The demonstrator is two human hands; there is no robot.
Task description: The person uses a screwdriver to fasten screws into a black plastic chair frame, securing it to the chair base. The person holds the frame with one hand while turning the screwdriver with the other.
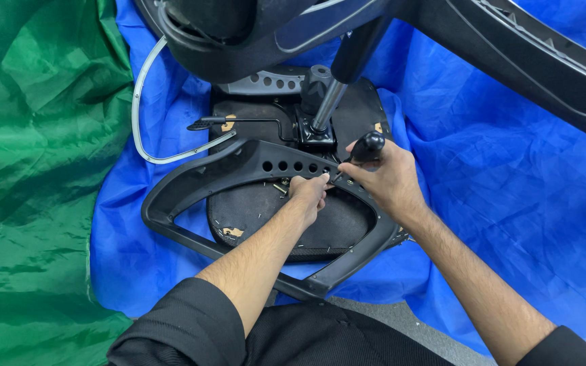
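My right hand (386, 177) grips a black-handled screwdriver (364, 149). My left hand (308, 192) pinches closed at the black frame (191, 181), at nine o'clock from the right.

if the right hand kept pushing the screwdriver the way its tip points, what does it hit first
The right hand holds a black-handled screwdriver angled down and left. Its tip would first meet the black armrest frame near its row of holes, right beside the left hand's fingertips. Depth is unclear, so the seat underside might come first.
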